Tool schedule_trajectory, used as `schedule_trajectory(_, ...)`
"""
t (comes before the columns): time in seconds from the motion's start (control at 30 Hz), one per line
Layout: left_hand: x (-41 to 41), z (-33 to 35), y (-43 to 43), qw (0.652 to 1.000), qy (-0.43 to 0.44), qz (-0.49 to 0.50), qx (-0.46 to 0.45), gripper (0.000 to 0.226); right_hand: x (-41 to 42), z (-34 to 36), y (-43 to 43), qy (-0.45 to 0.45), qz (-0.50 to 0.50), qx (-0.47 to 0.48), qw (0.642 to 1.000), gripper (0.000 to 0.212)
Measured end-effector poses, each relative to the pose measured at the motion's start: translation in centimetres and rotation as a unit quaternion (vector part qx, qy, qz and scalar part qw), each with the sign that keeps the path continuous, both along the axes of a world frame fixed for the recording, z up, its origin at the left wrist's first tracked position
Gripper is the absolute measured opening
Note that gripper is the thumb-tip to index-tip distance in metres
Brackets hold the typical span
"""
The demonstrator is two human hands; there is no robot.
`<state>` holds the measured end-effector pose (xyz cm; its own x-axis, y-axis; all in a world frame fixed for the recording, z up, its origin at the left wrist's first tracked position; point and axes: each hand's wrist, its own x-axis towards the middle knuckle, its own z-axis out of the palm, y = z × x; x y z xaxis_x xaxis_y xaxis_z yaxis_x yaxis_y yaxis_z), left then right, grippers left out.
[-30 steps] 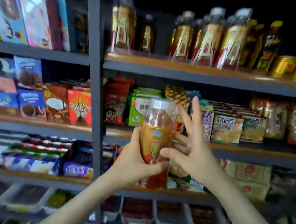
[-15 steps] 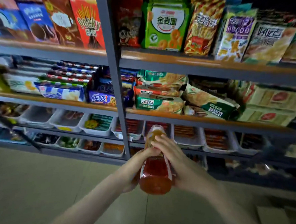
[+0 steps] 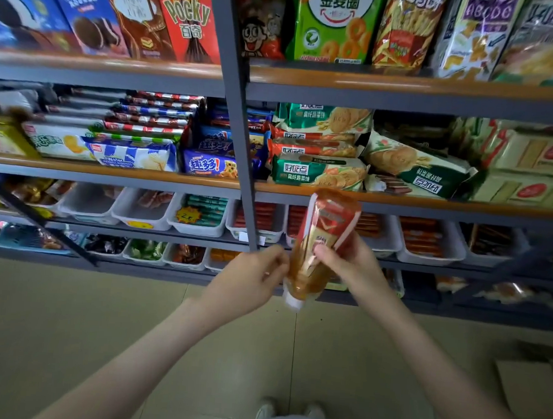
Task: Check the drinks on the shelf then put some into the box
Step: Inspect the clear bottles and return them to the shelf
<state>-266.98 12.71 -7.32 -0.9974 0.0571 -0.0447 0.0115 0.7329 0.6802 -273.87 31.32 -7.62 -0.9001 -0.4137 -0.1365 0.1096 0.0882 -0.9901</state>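
Drink bottle (image 3: 319, 244): amber liquid, red and gold label; held upside down and tilted in front of the shelf, white cap at the lower end, base pointing up at the edge of the biscuit shelf; blurred, so label text cannot be read
Right hand (image 3: 351, 266): on the bottle's right side; fingers (image 3: 326, 253) curled round its middle, grasping it
Left hand (image 3: 254, 276): on the bottle's left side, near the neck; fingers bent inward and touching the bottle; whether it truly grips or only steadies, I cannot tell
Shelf post (image 3: 238, 116): grey upright just left of the bottle, running up past it
Biscuit packs (image 3: 316, 173): green and white, lying above the bottle
White trays (image 3: 200, 217): a row behind and left of the bottle; red sticks in those right of the post
Pocky box (image 3: 186, 19): red, high above and left of the bottle
Floor (image 3: 67, 326): pale tile below the bottle; flat cardboard (image 3: 529, 396) lies well to its lower right
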Motion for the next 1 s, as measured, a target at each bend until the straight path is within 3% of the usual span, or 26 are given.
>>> schedule_trajectory(0.03, 0.0, -0.7, -0.4, 0.998, 0.046, -0.028, -0.037, 0.026, 0.0, 0.2, 0.0, -0.035, -0.013, -0.015, 0.999, 0.033)
schedule_trajectory(0.13, -0.5, -2.0, -1.0, 0.982, 0.12, -0.096, -0.112, 0.084, 0.0, 0.3, 0.3, -0.166, -0.044, -0.097, 0.98, 0.052)
schedule_trajectory(0.2, -1.1, -2.3, -0.7, 0.954, 0.199, -0.148, -0.167, 0.1, 0.2, 0.8, 0.8, -0.208, -0.029, -0.141, 0.967, 0.053)
schedule_trajectory(0.33, -3.2, -1.9, 0.7, 0.906, 0.303, -0.233, -0.183, 0.079, 1.1, 1.6, 1.4, -0.197, 0.028, -0.118, 0.973, 0.038)
schedule_trajectory(0.43, -4.0, -1.5, 1.8, 0.886, 0.341, -0.266, -0.168, 0.074, 1.0, 1.4, 1.7, -0.213, 0.017, -0.095, 0.972, 0.038)
schedule_trajectory(0.5, -3.7, -1.1, 2.4, 0.916, 0.311, -0.226, -0.115, 0.074, 0.5, 1.4, 1.9, -0.252, 0.005, -0.074, 0.965, 0.053)
schedule_trajectory(0.6, -3.0, 0.5, 3.2, 0.988, 0.138, -0.055, 0.045, 0.067, 0.2, 1.3, 2.9, -0.193, 0.003, 0.09, 0.977, 0.067)
schedule_trajectory(0.67, -3.2, 0.8, 3.5, 0.986, 0.018, 0.04, 0.159, 0.066, 0.2, 0.9, 3.5, -0.097, -0.019, 0.111, 0.989, 0.054)
schedule_trajectory(0.73, -3.4, 0.5, 3.7, 0.974, -0.034, 0.086, 0.209, 0.069, 0.6, 1.2, 4.0, -0.033, -0.007, 0.087, 0.996, 0.049)
schedule_trajectory(0.8, -3.0, 0.7, 4.2, 0.977, -0.054, 0.093, 0.183, 0.075, 1.1, 1.7, 3.5, -0.029, 0.032, 0.068, 0.997, 0.048)
schedule_trajectory(0.87, -2.5, 1.1, 4.8, 0.989, -0.045, 0.086, 0.109, 0.066, 1.4, 1.6, 2.7, -0.033, 0.039, 0.089, 0.995, 0.05)
schedule_trajectory(0.93, -2.3, 1.4, 5.4, 0.996, -0.019, 0.083, 0.015, 0.05, 1.6, 1.2, 2.1, -0.027, 0.0, 0.112, 0.993, 0.045)
schedule_trajectory(1.0, -2.0, 1.5, 5.9, 0.995, -0.001, 0.084, -0.055, 0.049, 1.9, 1.1, 1.9, -0.027, -0.046, 0.118, 0.992, 0.036)
